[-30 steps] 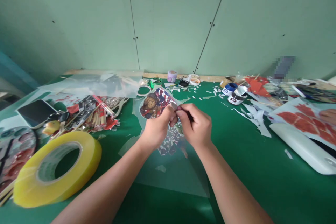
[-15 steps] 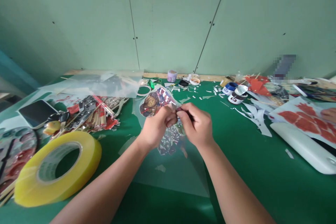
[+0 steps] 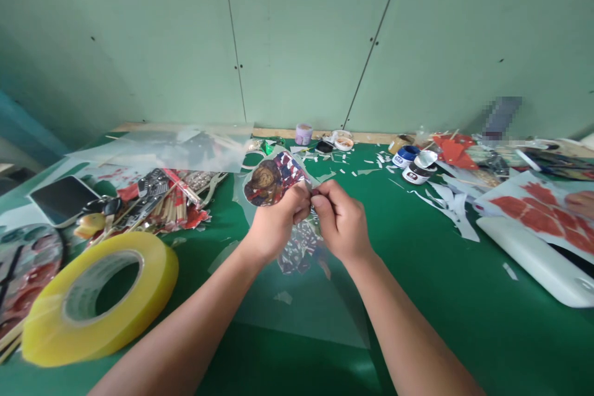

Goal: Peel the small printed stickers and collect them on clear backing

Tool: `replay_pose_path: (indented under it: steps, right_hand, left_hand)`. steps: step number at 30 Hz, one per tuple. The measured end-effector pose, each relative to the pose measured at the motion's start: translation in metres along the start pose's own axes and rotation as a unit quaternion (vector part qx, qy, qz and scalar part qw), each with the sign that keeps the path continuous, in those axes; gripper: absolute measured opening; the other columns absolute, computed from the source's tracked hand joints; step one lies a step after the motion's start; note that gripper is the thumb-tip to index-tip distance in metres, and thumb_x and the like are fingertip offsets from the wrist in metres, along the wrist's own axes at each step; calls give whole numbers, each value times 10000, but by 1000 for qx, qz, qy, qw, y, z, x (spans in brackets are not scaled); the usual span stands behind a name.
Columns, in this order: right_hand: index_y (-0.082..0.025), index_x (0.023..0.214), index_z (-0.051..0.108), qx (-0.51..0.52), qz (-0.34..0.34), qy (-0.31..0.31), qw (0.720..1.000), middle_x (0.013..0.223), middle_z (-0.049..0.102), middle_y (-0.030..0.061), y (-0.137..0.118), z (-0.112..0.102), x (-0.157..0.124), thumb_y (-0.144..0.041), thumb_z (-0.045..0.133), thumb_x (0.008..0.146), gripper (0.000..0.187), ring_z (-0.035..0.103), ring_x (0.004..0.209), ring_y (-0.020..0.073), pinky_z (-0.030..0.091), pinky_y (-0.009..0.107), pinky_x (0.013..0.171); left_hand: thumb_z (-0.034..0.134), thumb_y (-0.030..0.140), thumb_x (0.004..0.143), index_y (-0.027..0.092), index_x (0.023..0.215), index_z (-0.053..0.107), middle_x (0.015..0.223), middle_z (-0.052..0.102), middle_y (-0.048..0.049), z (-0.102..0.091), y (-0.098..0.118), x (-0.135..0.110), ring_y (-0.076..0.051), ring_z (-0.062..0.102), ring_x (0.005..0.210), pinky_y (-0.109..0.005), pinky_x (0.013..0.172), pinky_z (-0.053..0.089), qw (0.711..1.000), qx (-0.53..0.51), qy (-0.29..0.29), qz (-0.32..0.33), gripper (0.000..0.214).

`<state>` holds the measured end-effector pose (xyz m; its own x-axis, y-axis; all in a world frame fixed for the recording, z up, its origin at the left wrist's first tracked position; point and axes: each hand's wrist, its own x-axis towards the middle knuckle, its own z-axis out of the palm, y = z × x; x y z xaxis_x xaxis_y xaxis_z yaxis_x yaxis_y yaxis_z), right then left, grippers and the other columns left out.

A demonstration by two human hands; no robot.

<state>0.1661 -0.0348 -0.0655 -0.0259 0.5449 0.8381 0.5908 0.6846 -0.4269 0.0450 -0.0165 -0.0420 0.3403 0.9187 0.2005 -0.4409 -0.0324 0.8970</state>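
Pale green boards point(image 3: 301, 43) back the green tabletop point(image 3: 417, 322). From where I stand, the left hand point(image 3: 276, 219) grips a printed picture cutout point(image 3: 266, 182), its long axis slanting beyond that thumb, mostly leftward. The right hand point(image 3: 343, 216) pinches beside its right corner; on what, I can't tell. Left of both hands sits a yellow tape roll point(image 3: 160, 263).

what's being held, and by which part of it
A picture cutout, held near its lower-right edge by the left grip; what the right grip pinches is hidden.
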Motion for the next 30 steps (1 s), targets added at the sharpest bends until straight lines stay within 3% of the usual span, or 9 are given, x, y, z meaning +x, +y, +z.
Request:
replay_pose_path:
  steps: [8,20,24,30]
  right_hand:
    - [-204,803,538,-39,-13,8,999,619,606,-23,0,-1,-1,-282,449,973,207,494,468,88,349,204,466]
    - [-204,792,537,-39,-20,3,999,612,603,-28,0,-2,0,-270,458,968,204,488,459,82,349,193,461]
    - [-206,781,515,-36,-25,5,999,588,574,-40,0,-2,1,-250,455,965,199,466,447,76,333,189,453]
    - [-217,782,481,-8,8,-11,1000,565,536,-45,0,0,-1,-269,417,980,215,450,428,86,327,198,446]
  left_hand:
    - [588,196,723,187,557,298,570,187,69,3,0,1,-43,205,495,-170,449,251,996,-76,20,-29,335]
    - [593,244,717,198,548,238,564,159,69,-1,1,2,-58,178,510,-211,468,237,1000,-24,13,-15,396]
    - [557,227,735,195,532,257,550,197,61,-3,1,1,-65,186,518,-233,481,226,999,29,-19,9,363]
    - [546,245,760,197,546,265,550,218,60,-2,1,1,-66,199,519,-240,491,222,1000,20,-15,13,357]
